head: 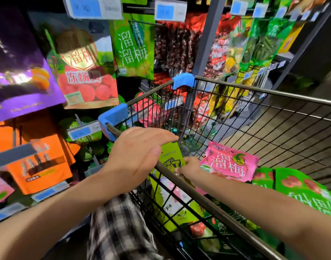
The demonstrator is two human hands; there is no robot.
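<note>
Fingertips (177,170) of the right hand (191,166) are pinching, as far as the blur allows, the right edge of the green packet (173,158), which is standing upright inside the cart (254,88) against its near wall. The left hand (140,147) is hovering just over the packet's top, fingers straight. Wire mesh is screening the packet's lower half, and the right hand's thumb is hiding.
</note>
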